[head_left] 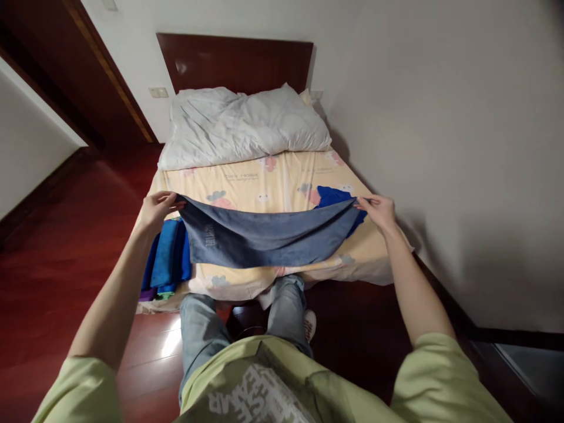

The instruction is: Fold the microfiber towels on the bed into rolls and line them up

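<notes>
A grey-blue towel is stretched out lengthwise above the bed, its upper edge sagging a little in the middle. My left hand pinches its upper left corner, and my right hand pinches the upper right corner. Lettering shows near the towel's left end. Behind the right end lies a crumpled bright blue cloth, partly hidden by the towel. Close below my left hand, a stack of folded blue towels rests at the bed's front left corner, with purple and green edges showing at its bottom.
The bed has a yellow patterned sheet. A bunched white quilt lies at its far end, against a dark red headboard. A wall runs along the right side. Dark red flooring and a door are at the left.
</notes>
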